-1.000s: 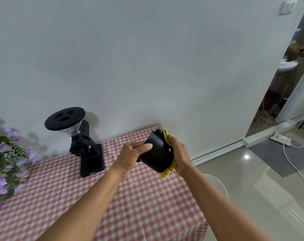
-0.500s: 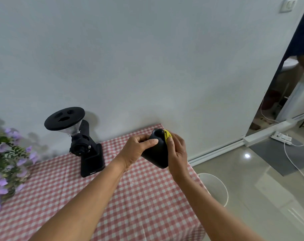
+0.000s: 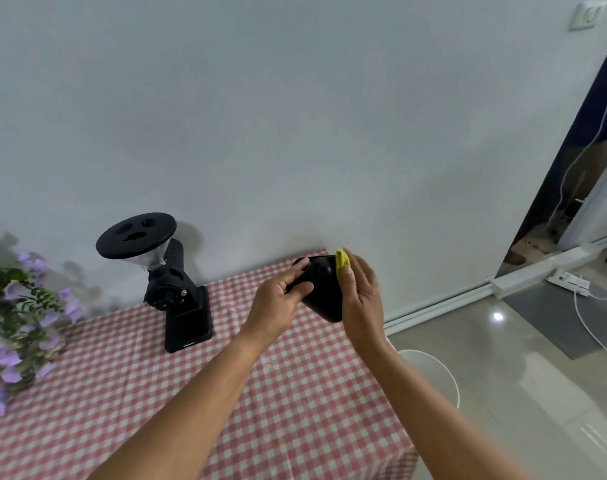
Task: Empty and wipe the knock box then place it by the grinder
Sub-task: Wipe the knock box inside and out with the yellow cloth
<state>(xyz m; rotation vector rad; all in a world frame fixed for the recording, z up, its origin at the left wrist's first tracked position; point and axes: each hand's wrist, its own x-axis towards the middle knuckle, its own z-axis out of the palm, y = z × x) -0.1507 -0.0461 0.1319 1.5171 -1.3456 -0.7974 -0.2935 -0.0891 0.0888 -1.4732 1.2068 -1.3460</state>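
Note:
I hold the black knock box (image 3: 321, 289) in the air above the far right part of the table. My left hand (image 3: 278, 303) grips its left side, thumb over the wall. My right hand (image 3: 361, 296) lies flat against its right side and presses a yellow cloth (image 3: 342, 259) to it; only the cloth's top corner shows above my fingers. The black grinder (image 3: 177, 289) with its round hopper lid stands on the table by the wall, to the left of the box.
The table carries a red and white checked cloth (image 3: 191, 393). Purple flowers (image 3: 14, 327) fill its left edge. A white round bin rim (image 3: 440, 372) sits on the floor below the table's right edge. A power strip and cable (image 3: 572, 282) lie by the doorway.
The knock box and both hands have risen slightly and moved toward the wall. My right hand has slid over the box's right side, covering most of the yellow cloth.

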